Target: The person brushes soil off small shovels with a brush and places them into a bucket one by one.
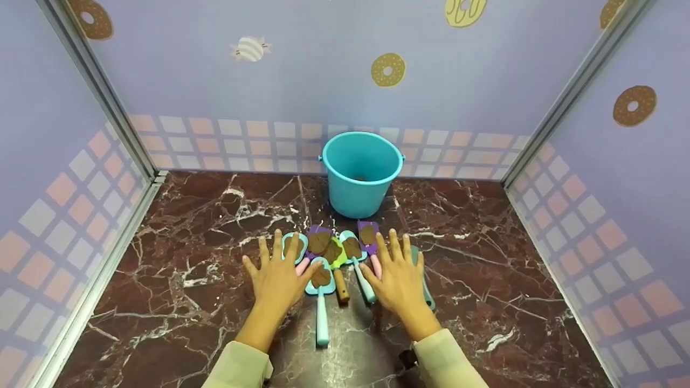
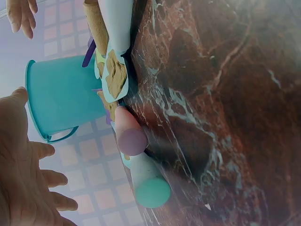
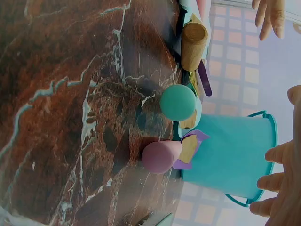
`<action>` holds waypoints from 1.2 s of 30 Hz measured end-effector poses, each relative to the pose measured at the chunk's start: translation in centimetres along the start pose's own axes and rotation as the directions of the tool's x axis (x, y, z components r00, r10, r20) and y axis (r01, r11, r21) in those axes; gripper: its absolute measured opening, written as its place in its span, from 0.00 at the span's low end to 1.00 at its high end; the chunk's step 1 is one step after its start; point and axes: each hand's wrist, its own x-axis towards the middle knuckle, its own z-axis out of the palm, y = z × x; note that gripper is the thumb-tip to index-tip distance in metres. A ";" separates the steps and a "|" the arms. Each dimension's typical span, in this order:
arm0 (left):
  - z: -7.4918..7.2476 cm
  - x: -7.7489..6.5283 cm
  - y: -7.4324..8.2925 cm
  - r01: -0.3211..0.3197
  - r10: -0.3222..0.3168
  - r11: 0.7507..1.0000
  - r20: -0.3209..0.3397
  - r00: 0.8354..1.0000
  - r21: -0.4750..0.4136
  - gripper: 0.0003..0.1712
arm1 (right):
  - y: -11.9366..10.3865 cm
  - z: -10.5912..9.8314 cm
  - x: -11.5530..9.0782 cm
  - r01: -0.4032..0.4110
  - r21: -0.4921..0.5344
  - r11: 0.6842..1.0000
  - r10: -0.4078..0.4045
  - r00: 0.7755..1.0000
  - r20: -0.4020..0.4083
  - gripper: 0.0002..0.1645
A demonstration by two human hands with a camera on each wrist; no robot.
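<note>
Palms down and fingers spread, my left hand (image 1: 277, 283) and right hand (image 1: 401, 277) are held above a cluster of spatulas in the head view. Both hands hold nothing, and the wrist views show them raised off the floor. Brown paste coats the heads of a front light-blue spatula (image 1: 322, 320), a wooden-handled green spatula (image 1: 342, 288), another light-blue spatula (image 1: 365, 285) and a purple spatula (image 1: 368, 229). Partly under my left hand are a second purple spatula (image 1: 319, 241) and one more light-blue spatula (image 1: 294, 249). A dark green tool (image 1: 428, 293) is partly hidden by my right hand.
Behind the spatulas stands a turquoise bucket (image 1: 356, 196) with something brown at its bottom. The floor (image 1: 205, 291) is dark red marbled stone. Patterned purple panels (image 1: 312, 64) enclose the back and both sides, joined by metal corner posts.
</note>
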 end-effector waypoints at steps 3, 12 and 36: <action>0.0 -0.1 -0.3 0.002 -0.002 1.000 -0.002 1.000 -0.008 0.52 | 0.5 0.0 0.1 -0.007 0.031 1.000 0.008 1.000 -0.019 0.48; 0.3 -0.2 -1.5 0.031 -0.031 0.999 -0.005 1.000 -0.032 0.55 | 4.4 0.8 0.2 -0.081 0.082 0.993 0.087 0.994 -0.073 0.39; 0.4 -0.4 -2.9 0.084 -0.083 0.996 0.063 0.995 -0.009 0.53 | 9.1 3.7 -1.6 -0.308 0.044 0.950 0.308 0.951 0.009 0.18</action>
